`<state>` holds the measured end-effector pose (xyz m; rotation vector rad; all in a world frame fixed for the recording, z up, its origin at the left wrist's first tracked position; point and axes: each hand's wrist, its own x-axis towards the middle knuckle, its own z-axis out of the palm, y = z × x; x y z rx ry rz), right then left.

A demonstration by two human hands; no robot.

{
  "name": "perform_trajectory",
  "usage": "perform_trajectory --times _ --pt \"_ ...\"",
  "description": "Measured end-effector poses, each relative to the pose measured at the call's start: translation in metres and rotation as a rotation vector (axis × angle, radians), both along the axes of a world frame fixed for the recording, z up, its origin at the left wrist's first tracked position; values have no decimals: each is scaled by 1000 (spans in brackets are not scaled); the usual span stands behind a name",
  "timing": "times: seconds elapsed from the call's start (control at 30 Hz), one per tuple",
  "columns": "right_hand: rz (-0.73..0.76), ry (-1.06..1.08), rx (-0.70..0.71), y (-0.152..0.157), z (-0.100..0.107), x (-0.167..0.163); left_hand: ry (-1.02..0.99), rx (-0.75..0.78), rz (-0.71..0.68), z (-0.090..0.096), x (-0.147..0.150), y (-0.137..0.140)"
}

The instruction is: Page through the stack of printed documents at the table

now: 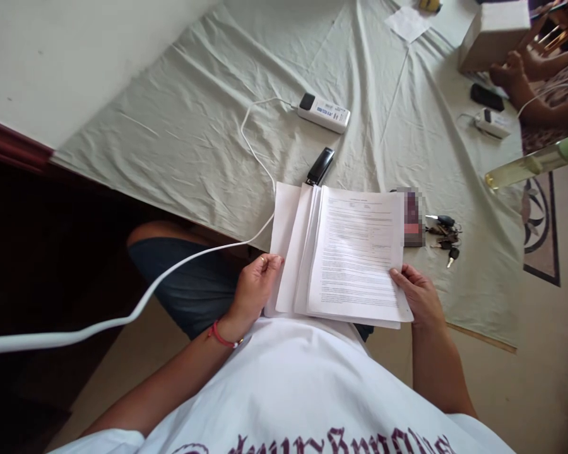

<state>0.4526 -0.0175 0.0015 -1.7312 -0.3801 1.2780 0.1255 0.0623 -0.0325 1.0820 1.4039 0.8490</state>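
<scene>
A stack of printed paper sheets (pixel 357 252) lies fanned at the table's front edge, partly over my lap. On its left side my left hand (pixel 257 284) has its fingers pinched at the edge of the leftmost sheet (pixel 284 227). My right hand (pixel 419 293) grips the right edge of the top printed page, thumb on top and fingers beneath. Just beyond the papers rests a black stapler (pixel 320 166), its near end by the sheets' top edge. A dark object with a blurred face (pixel 413 217) is partly covered by the stack's right side.
A white power bank (pixel 324 113) with a white cable (pixel 170 271) sits farther back on the cloth-covered table (pixel 208 120). Keys (pixel 445 236) lie at right. Another person's hand (pixel 511 72) is beside a white box (pixel 495 31). A bottle (pixel 530 164) juts in from the right.
</scene>
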Motion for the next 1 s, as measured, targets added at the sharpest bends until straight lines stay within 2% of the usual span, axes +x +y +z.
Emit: perform_trajectory --times 0.17,0.23,0.4,0.67,0.77,0.9,1.0 --pt "11 15 8 0 -2 -1 211 50 -101 5 0 0" --pt "12 3 13 0 -1 0 231 78 -108 6 0 -1" --pt "2 -9 17 -4 -2 4 192 111 -69 7 0 -4" --pt "62 34 14 0 2 -11 134 109 -31 20 5 -2" --pt "64 43 11 1 3 -13 107 103 -36 17 5 -3" --pt "63 44 19 0 4 -9 -46 50 4 11 3 -5" --pt "41 59 19 -1 7 -8 -26 47 17 9 -1 -5"
